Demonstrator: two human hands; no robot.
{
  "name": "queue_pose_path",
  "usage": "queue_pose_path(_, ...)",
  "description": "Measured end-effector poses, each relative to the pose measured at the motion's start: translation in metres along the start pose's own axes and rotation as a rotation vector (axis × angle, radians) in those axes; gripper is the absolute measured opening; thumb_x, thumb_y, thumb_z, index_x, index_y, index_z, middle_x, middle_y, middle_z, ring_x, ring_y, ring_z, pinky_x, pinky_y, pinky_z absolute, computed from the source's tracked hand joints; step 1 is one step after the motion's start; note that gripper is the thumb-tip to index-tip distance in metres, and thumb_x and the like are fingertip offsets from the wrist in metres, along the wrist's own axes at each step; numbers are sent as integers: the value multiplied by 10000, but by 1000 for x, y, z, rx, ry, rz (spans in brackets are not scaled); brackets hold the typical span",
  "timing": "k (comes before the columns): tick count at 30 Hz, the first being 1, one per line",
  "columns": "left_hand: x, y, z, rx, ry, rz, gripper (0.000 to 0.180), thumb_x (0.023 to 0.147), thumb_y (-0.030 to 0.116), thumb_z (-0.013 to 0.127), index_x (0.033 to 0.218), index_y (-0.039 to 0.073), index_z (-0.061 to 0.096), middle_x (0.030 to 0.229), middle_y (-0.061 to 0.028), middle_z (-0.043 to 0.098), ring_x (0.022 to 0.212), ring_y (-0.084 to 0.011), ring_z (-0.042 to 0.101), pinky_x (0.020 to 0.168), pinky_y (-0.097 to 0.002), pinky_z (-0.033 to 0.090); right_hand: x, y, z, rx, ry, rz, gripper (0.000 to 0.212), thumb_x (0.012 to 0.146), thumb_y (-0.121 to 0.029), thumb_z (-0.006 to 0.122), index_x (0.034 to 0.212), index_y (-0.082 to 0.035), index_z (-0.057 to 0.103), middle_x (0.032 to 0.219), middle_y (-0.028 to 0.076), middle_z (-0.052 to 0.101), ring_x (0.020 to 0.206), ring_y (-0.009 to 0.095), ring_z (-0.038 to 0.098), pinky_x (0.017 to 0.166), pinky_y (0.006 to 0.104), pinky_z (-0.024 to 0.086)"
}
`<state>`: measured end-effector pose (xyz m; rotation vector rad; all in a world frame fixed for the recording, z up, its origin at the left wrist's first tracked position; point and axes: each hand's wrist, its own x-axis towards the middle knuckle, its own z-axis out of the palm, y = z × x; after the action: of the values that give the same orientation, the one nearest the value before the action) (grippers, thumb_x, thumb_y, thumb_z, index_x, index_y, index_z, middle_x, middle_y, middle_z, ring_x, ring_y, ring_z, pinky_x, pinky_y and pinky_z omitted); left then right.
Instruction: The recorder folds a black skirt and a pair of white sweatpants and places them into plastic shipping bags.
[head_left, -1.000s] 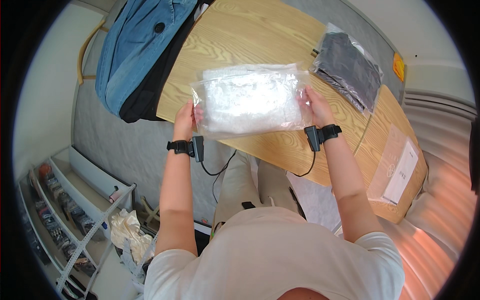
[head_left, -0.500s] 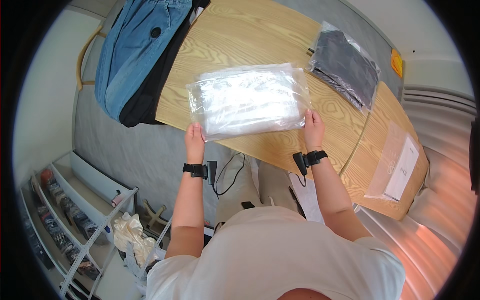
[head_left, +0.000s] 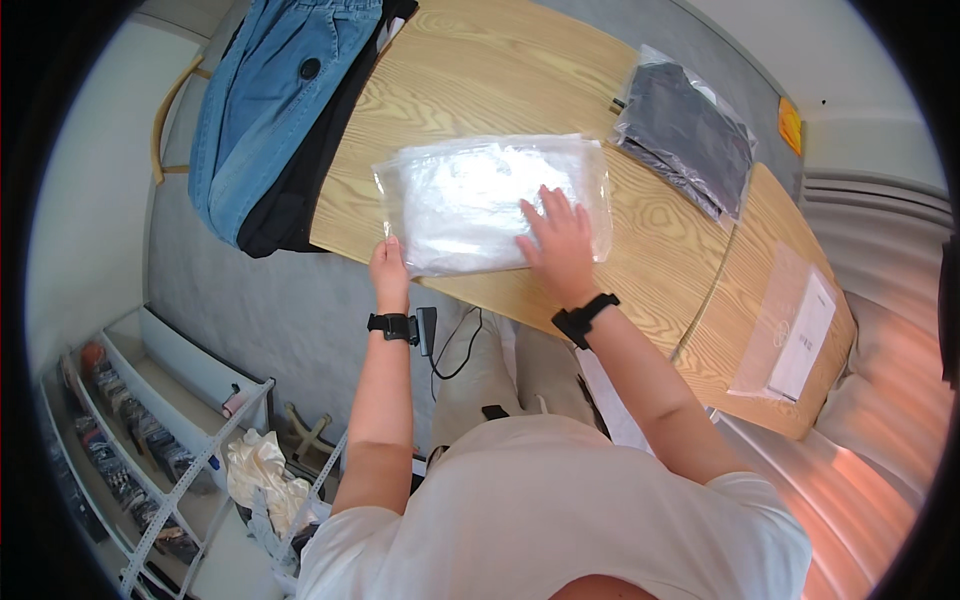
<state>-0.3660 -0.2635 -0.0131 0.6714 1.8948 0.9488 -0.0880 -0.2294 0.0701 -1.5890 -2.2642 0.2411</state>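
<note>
A clear plastic bag (head_left: 460, 200) with something white and folded inside lies near the front edge of the wooden table (head_left: 470, 60). Glare hides much of its surface. My left hand (head_left: 389, 272) pinches the bag's near left corner. On top of the bag, toward its right side, my right hand (head_left: 560, 240) rests with fingers spread, holding nothing. Each wrist wears a black strap; the left one carries a small black device (head_left: 426, 330) with a cable.
Blue jeans (head_left: 270, 120) over black clothing lie at the table's left end. At the far right sits a bagged dark garment (head_left: 685, 135). A clear sleeve with a white card (head_left: 805, 340) lies nearer right. Metal shelving (head_left: 170, 490) stands lower left, a pinkish curtain (head_left: 850, 480) at right.
My right hand has let go of the bag's right corner and moved left onto its top. The bag has come down flatter on the table. My left hand keeps its corner.
</note>
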Motion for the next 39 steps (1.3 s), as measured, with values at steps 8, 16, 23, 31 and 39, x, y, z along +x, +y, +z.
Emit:
queue_pose_path(8,-56,105,50,916,-246,949,585,856,330,555,1334,35,393,1418,-175,349,1325,-336,299,1052,-505,251,20,-1,25,-128,-5,121,497,814,-347,625,1277,-202,518,1395,155,387,1297,312,348,1028,494,290)
queue_pose_path(16,1,103,62,1205,-443,1231,722,796,574,528,1384,182,377,1477,-101,273,1364,-275,239,1040,-591,199,34,25,18,-167,-183,-52,603,816,-477,578,1349,-229,440,1445,146,312,1338,361,258,1037,583,207)
queue_pose_path(23,11,100,69,1175,-503,1181,708,802,576,519,1376,181,394,1478,-102,271,1370,-283,223,1027,-630,179,41,32,22,-148,-245,-33,625,787,-489,605,1350,-278,436,1453,152,288,1339,377,244,1012,643,199)
queue_pose_path(31,18,100,74,1202,-583,1122,704,806,572,519,1380,186,388,1484,-101,257,1376,-282,208,1014,-640,189,45,34,29,-128,-309,-4,621,791,-486,591,1350,-267,434,1453,154,280,1333,396,239,997,674,174)
queue_pose_path(39,20,100,78,1219,-612,1116,713,803,572,521,1389,194,372,1484,-95,257,1376,-278,204,1011,-644,184,45,34,32,-143,-300,9,607,793,-483,581,1342,-263,444,1448,144,288,1337,383,237,1001,666,174)
